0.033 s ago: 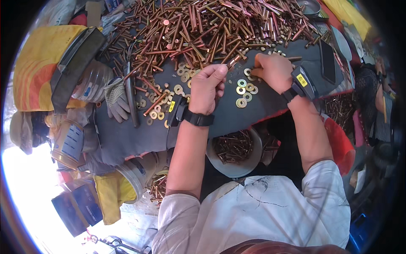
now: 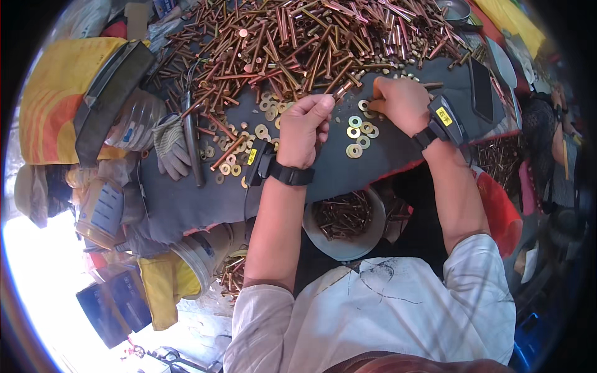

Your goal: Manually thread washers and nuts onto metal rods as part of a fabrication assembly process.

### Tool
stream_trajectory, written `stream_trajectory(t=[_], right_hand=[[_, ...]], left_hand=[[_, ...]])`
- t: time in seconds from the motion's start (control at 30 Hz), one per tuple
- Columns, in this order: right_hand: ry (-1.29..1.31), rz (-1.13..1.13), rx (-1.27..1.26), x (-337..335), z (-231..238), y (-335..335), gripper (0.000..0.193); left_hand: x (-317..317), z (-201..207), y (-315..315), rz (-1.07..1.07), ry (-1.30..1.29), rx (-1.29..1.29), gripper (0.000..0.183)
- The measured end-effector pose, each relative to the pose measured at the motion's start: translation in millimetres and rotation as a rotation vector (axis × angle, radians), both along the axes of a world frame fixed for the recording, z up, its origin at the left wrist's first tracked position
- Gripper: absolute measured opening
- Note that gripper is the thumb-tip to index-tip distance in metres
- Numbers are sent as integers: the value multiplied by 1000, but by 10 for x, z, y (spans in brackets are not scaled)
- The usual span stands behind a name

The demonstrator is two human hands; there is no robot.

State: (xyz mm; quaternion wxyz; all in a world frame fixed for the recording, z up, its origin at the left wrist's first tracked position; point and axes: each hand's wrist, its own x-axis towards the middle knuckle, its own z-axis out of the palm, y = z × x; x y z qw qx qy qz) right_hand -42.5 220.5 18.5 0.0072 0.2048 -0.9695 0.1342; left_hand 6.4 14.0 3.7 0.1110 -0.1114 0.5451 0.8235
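My left hand (image 2: 305, 127) is closed in a pinch at the near edge of the bolt pile. A copper-coloured bolt (image 2: 341, 92) sticks out past its thumb and fingertip; the rest of it is hidden in the fist. My right hand (image 2: 403, 104) has its fingers curled down onto the dark mat, at the top of a small group of washers (image 2: 354, 133). Whatever lies between those fingertips is hidden. More brass-coloured washers (image 2: 262, 131) lie scattered left of my left hand, with a few loose bolts (image 2: 228, 153) among them.
A large heap of bolts (image 2: 292, 46) covers the far side of the dark mat (image 2: 336, 168). At left lie a grey glove (image 2: 171, 149) and a dark metal rod (image 2: 191, 137). A phone (image 2: 481, 91) lies at right. Below the mat's edge stands a bucket (image 2: 345, 250) holding bolts.
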Motion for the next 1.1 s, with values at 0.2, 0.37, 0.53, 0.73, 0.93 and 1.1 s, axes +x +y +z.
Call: stream_trajectory(t=[0.2,0.37,0.53,0.73,0.93,1.1], right_hand=[[-600,-142,-1027,39,215,-93,17],[-677,-19,-1304,44,254,-204,17],[-765,-10,-1423,35,274,-267,21],[-771,41,-1384,14,218,-421,20],[-395,-10,-1105,131,297,-617,16],[-367,74,-1118,165,293,-705,17]], left_hand=[[4,-41,-65,-22,63,-40,19],[1,-1,-108,18,52,-140,18],[33,41,-192,37,36,-119,17],[97,47,-292,117,91,-48,10],[153,42,-394,88,85,-33,14],[158,58,-456,48,53,-34,12]])
